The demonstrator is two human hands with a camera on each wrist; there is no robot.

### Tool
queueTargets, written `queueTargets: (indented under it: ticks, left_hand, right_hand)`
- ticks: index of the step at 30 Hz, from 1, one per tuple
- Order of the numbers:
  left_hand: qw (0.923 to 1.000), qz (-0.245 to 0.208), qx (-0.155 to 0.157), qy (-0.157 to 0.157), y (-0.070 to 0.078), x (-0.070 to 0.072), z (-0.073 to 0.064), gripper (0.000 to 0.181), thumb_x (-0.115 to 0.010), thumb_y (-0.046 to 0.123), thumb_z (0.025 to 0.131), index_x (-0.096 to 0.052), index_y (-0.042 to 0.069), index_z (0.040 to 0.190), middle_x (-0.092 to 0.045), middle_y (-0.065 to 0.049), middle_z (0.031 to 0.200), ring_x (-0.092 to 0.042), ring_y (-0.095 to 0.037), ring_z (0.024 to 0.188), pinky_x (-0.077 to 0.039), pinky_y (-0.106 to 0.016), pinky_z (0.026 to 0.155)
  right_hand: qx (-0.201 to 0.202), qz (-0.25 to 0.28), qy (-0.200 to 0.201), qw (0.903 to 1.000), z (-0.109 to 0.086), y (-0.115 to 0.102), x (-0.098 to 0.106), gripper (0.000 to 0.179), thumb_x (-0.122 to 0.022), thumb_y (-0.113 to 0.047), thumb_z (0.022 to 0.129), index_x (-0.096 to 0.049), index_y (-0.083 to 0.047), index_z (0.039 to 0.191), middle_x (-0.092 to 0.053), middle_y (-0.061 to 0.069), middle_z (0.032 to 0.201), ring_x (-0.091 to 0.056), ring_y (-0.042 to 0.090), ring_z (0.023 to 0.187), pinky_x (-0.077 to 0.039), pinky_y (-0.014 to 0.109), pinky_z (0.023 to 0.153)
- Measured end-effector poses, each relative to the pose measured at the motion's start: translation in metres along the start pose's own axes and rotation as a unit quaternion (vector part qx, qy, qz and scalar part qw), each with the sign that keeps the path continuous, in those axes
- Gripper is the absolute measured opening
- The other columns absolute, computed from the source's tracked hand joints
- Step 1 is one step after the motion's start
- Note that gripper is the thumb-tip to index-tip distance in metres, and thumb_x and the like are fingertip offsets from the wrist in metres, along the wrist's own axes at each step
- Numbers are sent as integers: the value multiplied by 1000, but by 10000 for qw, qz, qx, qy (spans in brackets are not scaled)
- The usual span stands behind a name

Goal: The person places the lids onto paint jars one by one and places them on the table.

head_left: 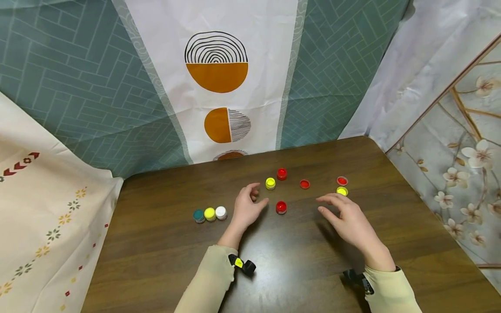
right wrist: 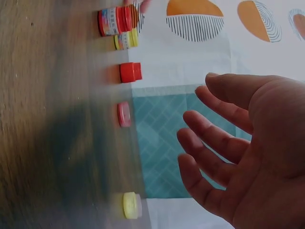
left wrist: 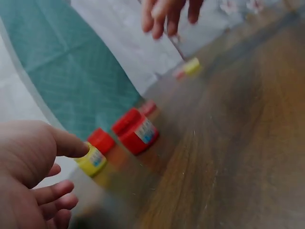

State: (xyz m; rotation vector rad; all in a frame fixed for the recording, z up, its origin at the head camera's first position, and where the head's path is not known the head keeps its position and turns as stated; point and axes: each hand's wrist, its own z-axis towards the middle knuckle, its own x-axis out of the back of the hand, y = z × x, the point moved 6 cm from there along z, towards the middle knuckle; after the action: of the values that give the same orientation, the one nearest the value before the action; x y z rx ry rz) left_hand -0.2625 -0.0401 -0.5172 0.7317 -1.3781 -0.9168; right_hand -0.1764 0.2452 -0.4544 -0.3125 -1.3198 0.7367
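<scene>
My left hand (head_left: 248, 206) hovers over the table with fingers loosely bent and nothing in them. To its right stands a small red paint jar (head_left: 281, 208), apart from the fingers. Beyond the hand are a yellow paint jar (head_left: 270, 184) and another red paint jar (head_left: 282, 174), side by side. My right hand (head_left: 350, 219) is raised at the right, relaxed, holding nothing. Past its fingertips lie a yellow lid (head_left: 342, 191) and a red lid (head_left: 342, 181). A second red lid (head_left: 304, 184) lies between the hands. The right wrist view shows this hand (right wrist: 238, 138) with its fingers spread.
Left of my left hand, a teal jar (head_left: 198, 216), a yellow-topped jar (head_left: 210, 214) and a white-topped jar (head_left: 221, 212) stand in a row. The brown wooden table (head_left: 156, 261) meets a patterned cloth (head_left: 258, 87) at its far edge. More cloth hangs at both sides.
</scene>
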Motion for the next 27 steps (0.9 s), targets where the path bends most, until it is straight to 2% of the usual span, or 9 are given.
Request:
queueTargets:
  ticks: [2, 6, 10, 14, 19, 27]
  left_hand:
    - [9997, 213, 83, 105, -4, -7, 9, 54, -85, 15, 91, -65, 4, 140, -64, -12, 114, -61, -26, 99, -50, -40, 89]
    - [9965, 755, 17, 352, -4, -17, 23, 53, -88, 20, 89, -69, 6, 137, -65, -9, 113, -63, -27, 102, -52, -42, 90]
    - [9883, 1478, 3, 384, -1, -27, 33, 59, -91, 34, 88, -70, 10, 138, -66, -5, 114, -63, -24, 107, -53, -43, 90]
    - [9800, 1939, 72, 433, 1, -31, 39, 60, -91, 45, 86, -73, 13, 135, -64, -1, 108, -62, -20, 99, -53, -40, 82]
    - [9760, 2094, 168, 576, 1, -31, 41, 53, -90, 49, 86, -78, 16, 126, -63, 3, 97, -60, -17, 88, -49, -35, 72]
    - [9743, 2155, 158, 642, -2, -28, 44, 47, -89, 49, 87, -80, 17, 120, -62, 5, 93, -59, -14, 83, -47, -32, 69]
  right_hand:
    - [2, 3, 31, 10000, -1, 1, 2, 25, -71, -22, 106, -74, -15, 130, -70, 3, 129, -66, 27, 115, -54, 51, 86]
    - [-3, 9, 95, 10000, -1, 2, 4, 25, -72, -21, 106, -74, -16, 130, -71, 4, 126, -68, 27, 112, -54, 52, 86]
    - [21, 13, 161, 9999, 0, 2, 5, 24, -72, -21, 106, -74, -16, 129, -71, 3, 126, -69, 24, 110, -55, 52, 85]
    - [24, 68, 137, 9999, 0, 2, 4, 24, -71, -20, 106, -73, -16, 129, -71, 3, 126, -69, 23, 108, -56, 53, 85]
    - [-59, 139, 2, 9999, -1, 4, 2, 25, -70, -22, 107, -72, -16, 131, -70, 4, 128, -69, 24, 109, -56, 53, 87]
    - [-128, 159, -101, 9997, -2, 4, 0, 27, -69, -24, 108, -72, -15, 133, -69, 5, 130, -69, 25, 109, -57, 54, 88]
